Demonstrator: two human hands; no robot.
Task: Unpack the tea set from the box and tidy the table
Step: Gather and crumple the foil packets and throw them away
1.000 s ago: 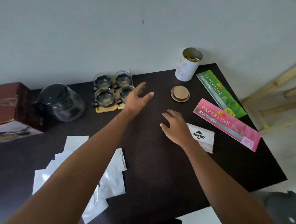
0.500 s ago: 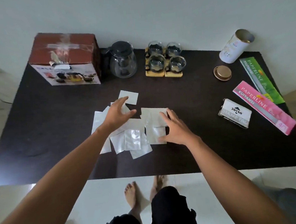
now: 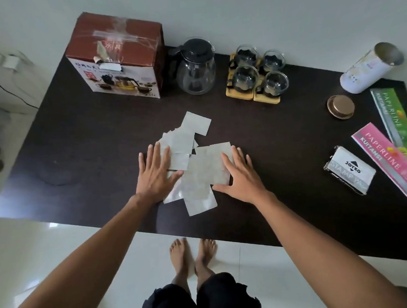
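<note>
While both hands lie flat on the dark counter [image 3: 81,128], a loose heap of pale packets [image 3: 195,165] sits between them in the middle. The left hand [image 3: 154,172] has straight, spread fingers and presses the left edge of the heap; the right hand [image 3: 240,175] is the same, flat and wide, on the right edge. Neither hand grips anything.

The brown box [image 3: 118,56] stands at the far left of the counter, its top closed with tape, so its inside cannot be seen. Just beside it on the right is the glass teapot [image 3: 196,68] with a black lid; it looks without liquid. Further right, 4 glass cups [image 3: 257,75] stand on wooden coasters [image 3: 240,94]; whether something is in them is hard to tell. A white tin [image 3: 369,68] stands open at the far right and appears tilted by the wide lens; its inside is not visible. Its round lid [image 3: 340,106] lies apart, near it.

On the right side lie a JOYKO stamp pad box [image 3: 350,171], a pink PAPERLINE book [image 3: 394,168] and a green PAPERLINE book [image 3: 398,123]; both books are cut by the picture edge. Below the counter's near edge, 2 bare feet [image 3: 192,257] stand on the white floor [image 3: 48,246].
</note>
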